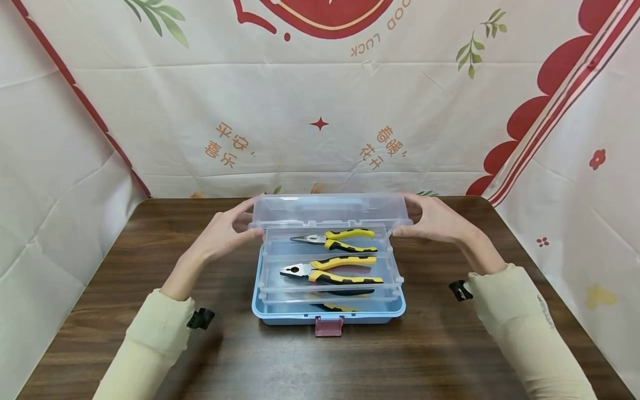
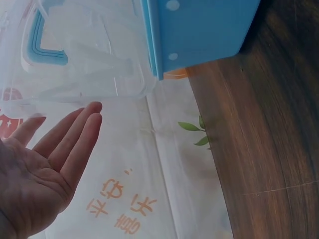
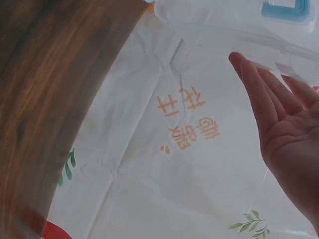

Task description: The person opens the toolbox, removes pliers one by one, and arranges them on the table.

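Observation:
A light blue toolbox stands on the table with its clear plastic lid raised at the back. My left hand holds the lid's left side, its thumb near the lower edge and its fingertips by the upper corner. My right hand holds the right side in the same way, its fingers partly behind the lid. Clear inner trays carry long-nose pliers and, nearer me, combination pliers. More yellow-and-black handles show below, partly hidden by the tray.
A purple latch hangs down from the box's front. The dark wooden table extends around the toolbox. A patterned white cloth hangs right behind the table's far edge. A blue handle is visible on the lid in the left wrist view.

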Motion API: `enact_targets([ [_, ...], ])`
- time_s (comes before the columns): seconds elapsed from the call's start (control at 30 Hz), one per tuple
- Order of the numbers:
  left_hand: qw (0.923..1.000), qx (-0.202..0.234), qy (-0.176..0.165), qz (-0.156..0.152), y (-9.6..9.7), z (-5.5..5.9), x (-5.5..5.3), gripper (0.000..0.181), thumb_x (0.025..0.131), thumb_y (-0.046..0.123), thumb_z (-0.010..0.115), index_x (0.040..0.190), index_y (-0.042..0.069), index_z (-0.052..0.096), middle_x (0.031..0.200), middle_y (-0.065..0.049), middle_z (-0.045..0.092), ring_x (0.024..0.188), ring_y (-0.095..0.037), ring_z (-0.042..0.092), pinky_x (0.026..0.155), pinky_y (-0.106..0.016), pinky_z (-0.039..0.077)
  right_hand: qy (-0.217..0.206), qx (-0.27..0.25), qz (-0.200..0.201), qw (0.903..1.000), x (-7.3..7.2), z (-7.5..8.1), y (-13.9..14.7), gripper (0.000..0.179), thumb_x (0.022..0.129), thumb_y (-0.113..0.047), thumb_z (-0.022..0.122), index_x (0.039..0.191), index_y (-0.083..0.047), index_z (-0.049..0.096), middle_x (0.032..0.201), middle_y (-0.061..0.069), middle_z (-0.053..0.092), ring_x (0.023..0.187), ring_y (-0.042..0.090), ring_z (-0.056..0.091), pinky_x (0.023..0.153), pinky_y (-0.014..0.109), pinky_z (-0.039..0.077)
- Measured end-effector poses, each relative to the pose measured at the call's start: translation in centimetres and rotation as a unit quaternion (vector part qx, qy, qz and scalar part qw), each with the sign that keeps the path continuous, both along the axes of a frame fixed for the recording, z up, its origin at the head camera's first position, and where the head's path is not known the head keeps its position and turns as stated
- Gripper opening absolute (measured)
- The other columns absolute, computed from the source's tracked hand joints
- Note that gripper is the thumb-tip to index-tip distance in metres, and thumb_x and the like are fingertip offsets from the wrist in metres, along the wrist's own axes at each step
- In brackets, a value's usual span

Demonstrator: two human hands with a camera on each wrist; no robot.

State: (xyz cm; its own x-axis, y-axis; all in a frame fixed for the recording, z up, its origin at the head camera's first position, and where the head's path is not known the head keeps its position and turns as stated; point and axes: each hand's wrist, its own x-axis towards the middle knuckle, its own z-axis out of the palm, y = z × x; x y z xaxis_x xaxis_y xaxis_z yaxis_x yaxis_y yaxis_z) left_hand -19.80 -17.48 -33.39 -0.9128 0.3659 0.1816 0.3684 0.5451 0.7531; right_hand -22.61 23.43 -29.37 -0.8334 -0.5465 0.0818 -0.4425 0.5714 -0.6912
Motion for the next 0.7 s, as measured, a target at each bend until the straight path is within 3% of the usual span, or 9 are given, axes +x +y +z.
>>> enact_targets([
  [0.13, 0.9998, 0.006, -0.012, 0.011, -0.1, 0.0, -0.8, 0.061, 0.084, 0.036, 0.058, 0.137, 0.024, 0.032, 0.114, -0.016, 0.055, 0.096, -0.027, 0.057, 0.071, -0.041, 0.049, -0.036, -0.013, 0.015, 0.9991, -1.6, -0.2, 0.4, 0.056, 0.076, -0.017, 0.070, 0.125, -0.009, 0.043, 0.109, 0.006, 0.056, 0.102, 0.017, 0.052, 0.084, 0.033, 0.043],
  [0.27, 0.9982, 0.047, -0.036, 0.014, 0.0, 0.1, -1.4, 0.054, 0.088, 0.034, 0.053, 0.137, 0.020, 0.033, 0.114, -0.018, 0.054, 0.093, -0.028, 0.057, 0.067, -0.037, 0.051, -0.050, -0.005, 0.010, 0.9987, -2.5, 0.0, 0.6, 0.055, 0.083, -0.019, 0.062, 0.130, -0.005, 0.038, 0.121, 0.012, 0.049, 0.114, 0.024, 0.042, 0.091, 0.042, 0.036],
  [0.4, 0.9967, 0.067, -0.044, 0.015, 0.4, 1.2, -1.0, 0.051, 0.092, 0.032, 0.045, 0.137, 0.012, 0.033, 0.118, -0.022, 0.051, 0.094, -0.031, 0.056, 0.069, -0.040, 0.050, -0.033, 0.015, -0.019, 0.9992, -3.1, -0.4, 0.5, 0.056, 0.086, -0.028, 0.055, 0.134, -0.006, 0.035, 0.132, 0.015, 0.038, 0.121, 0.031, 0.032, 0.093, 0.051, 0.030],
  [0.47, 0.9956, 0.081, -0.046, 0.014, 0.5, 1.3, -1.0, 0.048, 0.093, 0.030, 0.042, 0.137, 0.010, 0.033, 0.121, -0.022, 0.048, 0.096, -0.033, 0.055, 0.071, -0.043, 0.049, -0.033, 0.011, -0.029, 0.9990, -3.4, -0.8, 0.5, 0.055, 0.088, -0.032, 0.051, 0.135, -0.007, 0.035, 0.133, 0.017, 0.036, 0.117, 0.034, 0.037, 0.091, 0.052, 0.032],
  [0.63, 0.9907, 0.123, -0.054, 0.021, 0.0, -0.9, -2.8, 0.048, 0.094, 0.034, 0.040, 0.136, 0.013, 0.034, 0.124, -0.021, 0.046, 0.096, -0.033, 0.056, 0.073, -0.046, 0.047, -0.061, -0.049, -0.032, 0.9964, -4.1, -2.0, 0.4, 0.059, 0.092, -0.042, 0.037, 0.137, -0.005, 0.029, 0.135, 0.021, 0.031, 0.114, 0.037, 0.040, 0.087, 0.050, 0.037],
  [0.7, 0.9890, 0.135, -0.053, 0.029, -0.2, -1.9, -3.4, 0.049, 0.094, 0.035, 0.040, 0.136, 0.012, 0.034, 0.124, -0.021, 0.046, 0.096, -0.033, 0.056, 0.073, -0.044, 0.048, -0.074, -0.078, -0.032, 0.9937, -4.3, -2.6, 0.3, 0.062, 0.093, -0.045, 0.033, 0.138, -0.003, 0.026, 0.136, 0.021, 0.029, 0.119, 0.036, 0.034, 0.088, 0.049, 0.037],
])
